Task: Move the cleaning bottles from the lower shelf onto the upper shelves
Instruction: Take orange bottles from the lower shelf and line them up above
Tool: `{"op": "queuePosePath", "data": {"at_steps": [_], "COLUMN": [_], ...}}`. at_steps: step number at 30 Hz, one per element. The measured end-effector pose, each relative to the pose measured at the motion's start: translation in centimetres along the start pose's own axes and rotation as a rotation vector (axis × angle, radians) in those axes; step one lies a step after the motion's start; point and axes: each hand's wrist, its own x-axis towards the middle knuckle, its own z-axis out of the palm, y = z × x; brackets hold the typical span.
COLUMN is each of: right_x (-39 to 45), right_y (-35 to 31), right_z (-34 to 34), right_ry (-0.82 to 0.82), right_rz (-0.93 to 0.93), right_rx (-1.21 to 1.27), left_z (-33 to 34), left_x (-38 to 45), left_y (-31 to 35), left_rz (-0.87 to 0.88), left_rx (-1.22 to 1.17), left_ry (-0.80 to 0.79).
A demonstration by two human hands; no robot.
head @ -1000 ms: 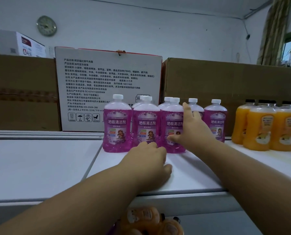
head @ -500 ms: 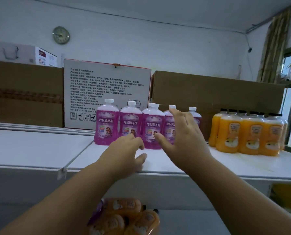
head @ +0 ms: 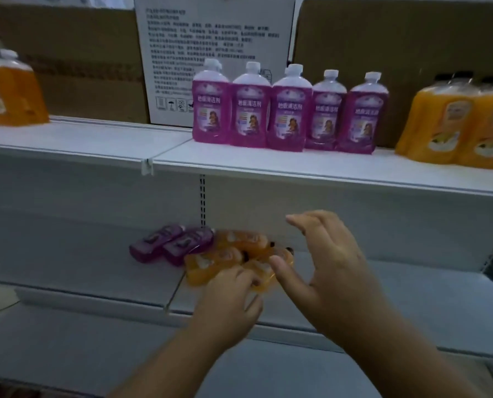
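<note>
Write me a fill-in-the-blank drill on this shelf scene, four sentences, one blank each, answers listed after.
1. The purple bottles on the upper shelf stand ____.
2. The two purple bottles on the lower shelf lie on their ____.
3. The left hand touches a bottle whose colour is ____.
4. The right hand hovers with its fingers ____.

Missing words: upright; sides; orange; spread

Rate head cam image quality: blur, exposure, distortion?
Head view: dim and underexposed, darkest at the lower shelf; motion blur smears both hands and the purple bottles, labels barely legible; wide-angle bends the upper shelf edge; no glare visible.
</note>
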Motion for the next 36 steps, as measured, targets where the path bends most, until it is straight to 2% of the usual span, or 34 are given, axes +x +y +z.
{"op": "queuePosePath", "data": {"at_steps": [3,7,11,15,19,21,24,27,30,33,36], "right_x": [-0.2,-0.1,0.2,0.1,-0.6,-0.7,-0.6,-0.7,-0.2,0.6,2.0], "right_y": [1.5,3.3,4.4,5.3,6.0,6.4,7.2,8.3,9.2,9.0,7.8], "right_z": [1.9,4.7,7.1,8.3,8.8,9.0,9.2,10.0,12.1,16.2,21.4], "right_ry": [-0.022,-0.047,-0.052,-0.035,-0.037,-0.034,0.008,0.049,0.046,-0.104,-0.343], "right_rz": [0.096,0.245,0.377,0.465,0.548,0.565,0.558,0.565,0.567,0.533,0.431], "right_rx": [-0.016,-0.062,-0.122,-0.182,-0.199,-0.196,-0.16,-0.071,0.037,0.149,0.19], "left_z": [1.6,4.5,7.6,10.3,11.7,11.5,10.1,6.4,1.5,-2.6,-5.4], "left_x": [1.9,5.9,9.9,12.7,14.1,14.4,12.8,9.3,5.1,1.0,-1.6], "left_y": [-2.3,-5.3,-7.0,-6.9,-6.1,-5.3,-4.8,-5.4,-6.5,-7.0,-6.5], "left_rz": [-0.053,-0.106,-0.122,-0.125,-0.169,-0.256,-0.425,-0.59,-0.738,-0.745,-0.741], "left_rx": [-0.007,0.146,0.182,0.351,0.328,0.276,0.028,-0.415,-0.878,-1.245,-1.355], "left_ry": [-0.025,-0.143,-0.191,-0.409,-0.528,-0.552,-0.486,-0.415,-0.252,-0.136,0.068]}}
